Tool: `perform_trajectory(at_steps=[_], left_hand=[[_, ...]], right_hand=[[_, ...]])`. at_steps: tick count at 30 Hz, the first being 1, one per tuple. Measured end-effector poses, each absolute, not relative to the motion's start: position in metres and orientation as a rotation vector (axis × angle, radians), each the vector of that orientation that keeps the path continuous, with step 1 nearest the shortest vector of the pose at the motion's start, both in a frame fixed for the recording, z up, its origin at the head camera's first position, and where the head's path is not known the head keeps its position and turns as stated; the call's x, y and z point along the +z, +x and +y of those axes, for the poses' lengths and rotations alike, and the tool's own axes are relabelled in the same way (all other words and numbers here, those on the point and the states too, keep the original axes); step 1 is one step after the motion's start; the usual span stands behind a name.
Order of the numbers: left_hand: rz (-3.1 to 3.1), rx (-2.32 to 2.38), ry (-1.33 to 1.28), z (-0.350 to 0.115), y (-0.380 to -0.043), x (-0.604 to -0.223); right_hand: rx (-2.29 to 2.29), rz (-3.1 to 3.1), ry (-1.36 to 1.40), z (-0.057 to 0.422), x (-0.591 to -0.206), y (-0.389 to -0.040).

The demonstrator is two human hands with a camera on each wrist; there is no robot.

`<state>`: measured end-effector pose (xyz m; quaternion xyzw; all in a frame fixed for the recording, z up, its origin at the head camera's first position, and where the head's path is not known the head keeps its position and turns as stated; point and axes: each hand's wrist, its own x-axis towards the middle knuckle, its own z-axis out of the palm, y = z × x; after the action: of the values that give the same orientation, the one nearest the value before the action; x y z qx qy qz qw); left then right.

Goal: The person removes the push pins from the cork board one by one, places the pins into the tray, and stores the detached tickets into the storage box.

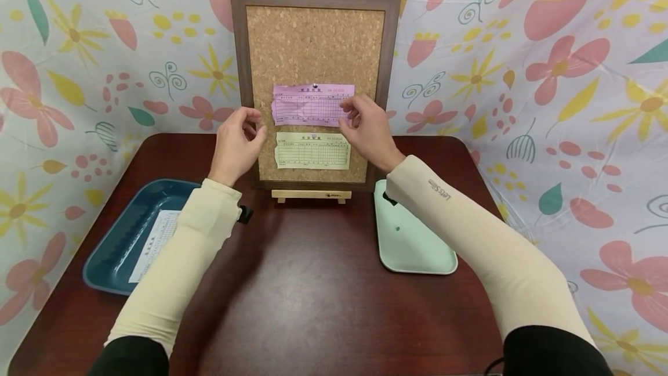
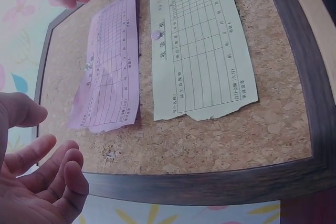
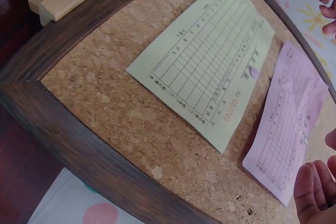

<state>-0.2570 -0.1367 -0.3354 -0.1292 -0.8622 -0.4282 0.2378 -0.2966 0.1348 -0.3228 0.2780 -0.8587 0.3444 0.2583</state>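
Observation:
A pink receipt slip is pinned by a pushpin at its top middle to a framed cork board. Below it a pale green slip hangs from a light purple pushpin. Both slips have a torn left edge. My left hand hovers by the board's left side, fingers loosely bent with nothing between them. Close to the pink slip's right end is my right hand, its fingers relaxed and holding nothing; it overlaps that end in the head view.
On the left stands a blue tray with white printed slips. A mint green tray on the right holds a small pin. The board leans on a wooden stand, close to the floral cloth wall.

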Motion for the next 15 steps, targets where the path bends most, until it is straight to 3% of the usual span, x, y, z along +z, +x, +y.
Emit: perform_trajectory(at_steps=[15], left_hand=[[-2.421, -1.135, -0.328, -0.132, -0.273, -0.333]], right_hand=[[0.835, -2.395, 0.735, 0.12, -0.318, -0.309]])
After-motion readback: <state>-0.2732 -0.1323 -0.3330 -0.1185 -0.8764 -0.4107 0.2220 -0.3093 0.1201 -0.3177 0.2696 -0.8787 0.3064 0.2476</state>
